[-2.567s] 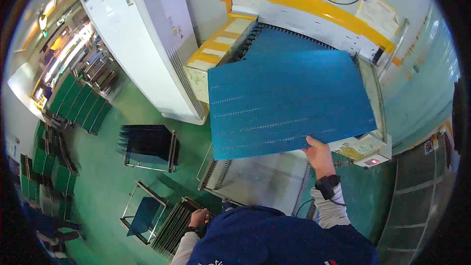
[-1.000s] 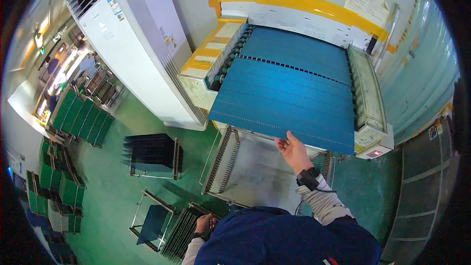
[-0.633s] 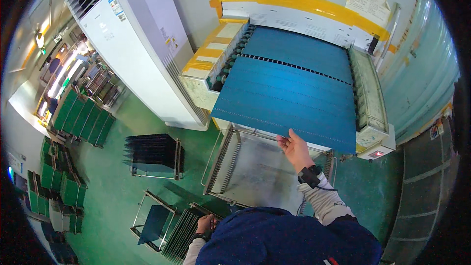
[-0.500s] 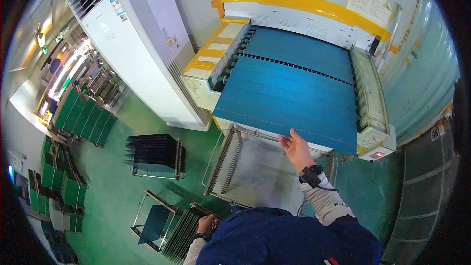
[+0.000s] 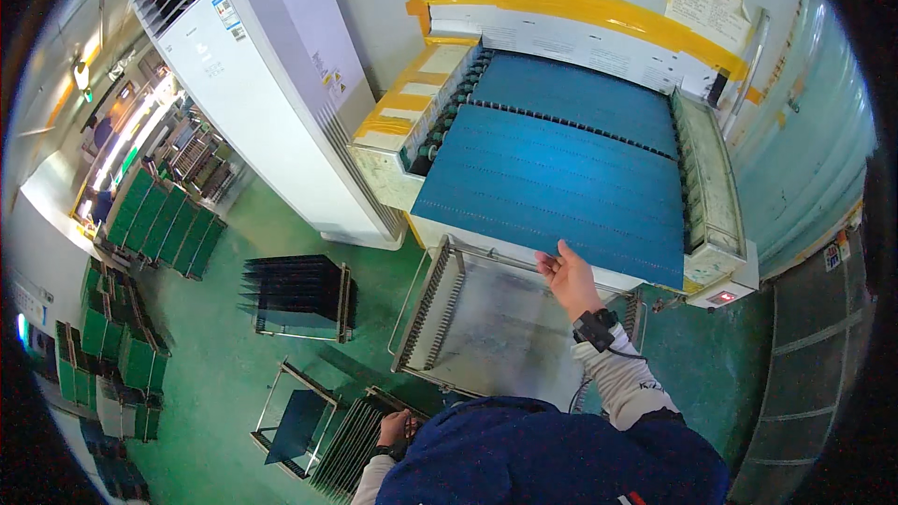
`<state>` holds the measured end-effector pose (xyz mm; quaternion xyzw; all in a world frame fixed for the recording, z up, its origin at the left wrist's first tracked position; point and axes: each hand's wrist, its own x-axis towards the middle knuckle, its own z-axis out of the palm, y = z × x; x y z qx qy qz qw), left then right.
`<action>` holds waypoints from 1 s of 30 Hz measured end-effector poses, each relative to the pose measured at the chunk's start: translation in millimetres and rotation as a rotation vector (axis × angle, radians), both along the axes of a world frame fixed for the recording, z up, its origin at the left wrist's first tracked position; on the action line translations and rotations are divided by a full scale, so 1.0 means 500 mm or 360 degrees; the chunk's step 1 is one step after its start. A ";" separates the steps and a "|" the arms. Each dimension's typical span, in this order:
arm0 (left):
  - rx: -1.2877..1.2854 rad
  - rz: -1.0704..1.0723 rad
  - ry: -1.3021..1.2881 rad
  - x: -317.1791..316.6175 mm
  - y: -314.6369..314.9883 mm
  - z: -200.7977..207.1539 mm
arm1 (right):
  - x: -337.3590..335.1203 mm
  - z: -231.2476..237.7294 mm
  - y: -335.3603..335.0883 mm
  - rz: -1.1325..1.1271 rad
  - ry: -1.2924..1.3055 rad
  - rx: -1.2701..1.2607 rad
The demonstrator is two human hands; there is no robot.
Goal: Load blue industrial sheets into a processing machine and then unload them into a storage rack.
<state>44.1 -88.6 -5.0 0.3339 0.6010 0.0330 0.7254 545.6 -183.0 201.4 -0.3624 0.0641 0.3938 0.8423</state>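
Observation:
A large blue panel [image 5: 552, 192] with rows of fine dotted lines lies on the roller conveyor, its near edge at the machine's front lip. My right hand [image 5: 571, 282] is just in front of that edge, palm turned up and fingers apart, holding nothing visible. Whether its fingertips touch the panel I cannot tell. Behind it, a second blue panel [image 5: 575, 93] rests on the rollers. Down at the lower left, my left hand [image 5: 397, 426] is curled at the end of a slotted rack [image 5: 351, 449] of upright dark panels; what its fingers grip is hidden.
A metal-framed rack [image 5: 505, 318] stands below the conveyor's front. Left of it are a rack of black panels [image 5: 295, 290] and a rack with one tilted panel [image 5: 297, 421]. A tall white air conditioner [image 5: 253, 93] stands beside the machine; green panel racks [image 5: 164, 224] lie farther left.
The whole view has shifted very slightly. Both hands and the blue panels stay almost where they were.

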 end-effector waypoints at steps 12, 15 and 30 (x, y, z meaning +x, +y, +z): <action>0.0196 -0.0149 0.0059 0.028 -0.005 0.075 | 0.019 0.003 0.007 0.0014 -0.0075 0.0038; 0.0129 -0.0130 0.0020 0.024 -0.003 0.064 | 0.028 -0.002 0.007 0.0018 -0.0045 0.0037; 0.0395 -0.0358 0.0137 0.040 -0.005 0.109 | 0.055 -0.010 0.011 -0.0010 -0.0073 -0.0055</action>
